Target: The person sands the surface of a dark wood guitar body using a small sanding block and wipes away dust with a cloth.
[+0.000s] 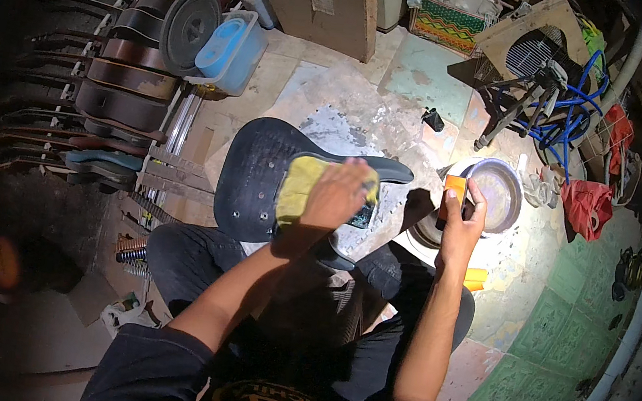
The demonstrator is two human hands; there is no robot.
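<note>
The left hand [335, 194] lies flat, fingers spread, pressing a yellow cloth [300, 186] onto a black guitar body [259, 180] that rests across the seated person's lap. The cloth looks soft and limp, bunching under the palm. The body is a stiff, flat slab with curved horns, matt and dusty, dotted with small holes; I judge it fairly heavy and best steadied by its edge or waist.

To the right of the body, the right hand [460, 219] is closed around a small orange block [453, 192], thumb on one side and fingers on the other. The block looks light, rigid and easy to pinch. Just beyond the block sits a round metal pan [500, 193], shallow and dull grey.

Left of the body, a rack of guitar bodies [121, 85] in brown, glossy wood stands in a row. Beyond the body, the floor [350, 99] is patchy, worn concrete.
</note>
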